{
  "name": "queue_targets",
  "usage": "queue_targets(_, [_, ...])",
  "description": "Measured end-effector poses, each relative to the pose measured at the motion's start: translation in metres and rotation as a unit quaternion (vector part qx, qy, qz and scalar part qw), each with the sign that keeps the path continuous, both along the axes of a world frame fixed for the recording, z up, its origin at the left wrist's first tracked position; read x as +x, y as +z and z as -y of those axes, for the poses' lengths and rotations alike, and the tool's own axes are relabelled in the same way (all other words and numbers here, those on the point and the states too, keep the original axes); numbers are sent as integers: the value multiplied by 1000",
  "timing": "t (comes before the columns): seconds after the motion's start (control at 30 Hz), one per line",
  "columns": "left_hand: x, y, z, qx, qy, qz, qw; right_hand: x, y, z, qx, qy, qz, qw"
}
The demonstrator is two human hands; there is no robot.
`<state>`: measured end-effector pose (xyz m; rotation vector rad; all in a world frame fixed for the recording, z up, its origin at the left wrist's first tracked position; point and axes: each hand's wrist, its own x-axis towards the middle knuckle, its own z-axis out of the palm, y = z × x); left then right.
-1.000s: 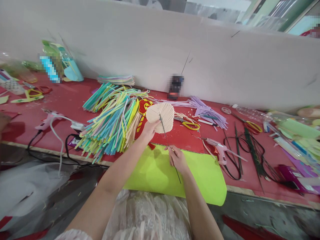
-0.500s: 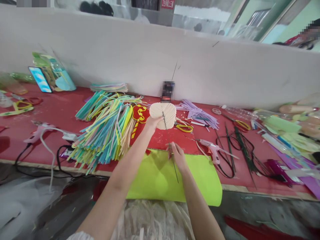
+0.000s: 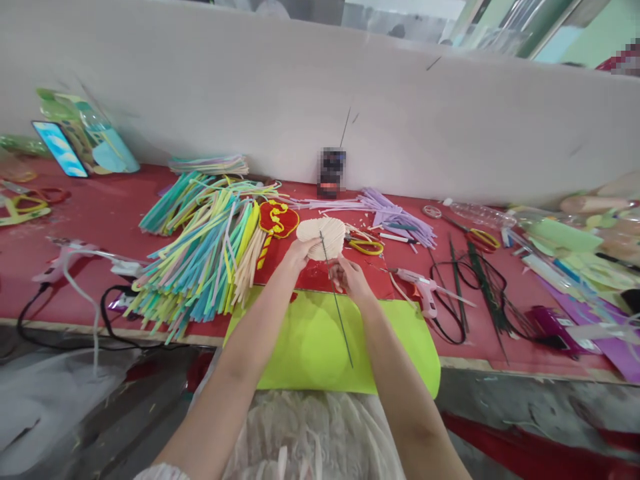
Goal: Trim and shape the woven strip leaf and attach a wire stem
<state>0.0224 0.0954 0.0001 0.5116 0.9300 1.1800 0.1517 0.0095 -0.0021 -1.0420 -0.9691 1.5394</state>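
Note:
A cream, rounded heart-like piece (image 3: pixel 334 230) with a ridged surface, like rows of pipe cleaners, is held over the red work mat. My left hand (image 3: pixel 299 253) pinches its lower left edge. A thin dark wire stem (image 3: pixel 343 327) lies against its face and runs down toward me. My right hand (image 3: pixel 350 275) is by the lower right edge, its fingers curled at the stem just below the piece; their exact grip is partly hidden. Behind and left lies a red and yellow pipe-cleaner piece (image 3: pixel 279 221) with a yellow stem.
Many coloured pipe cleaners (image 3: pixel 200 247) are heaped left; purple ones (image 3: pixel 400 220) lie behind right. Yellow-handled scissors (image 3: pixel 365 247) sit beside the piece. A pink glue gun (image 3: pixel 423 287) with cable lies right, another glue gun (image 3: pixel 63 260) left. Yellow-green sheet (image 3: pixel 310 340) covers the front edge.
My right hand has moved up along the wire stem to the cream piece. The piece sits slightly lower and nearer me, still in my left hand. The view has tilted down slightly.

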Motion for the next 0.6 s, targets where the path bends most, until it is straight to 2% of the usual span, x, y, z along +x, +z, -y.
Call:
queue_targets(0.2, [8, -4, 6, -3, -22, -20, 1000, 0, -8, -5, -26, -24, 60, 998])
queue_targets(0.6, [14, -9, 11, 4, -35, -56, 998, -3, -5, -4, -28, -49, 35, 998])
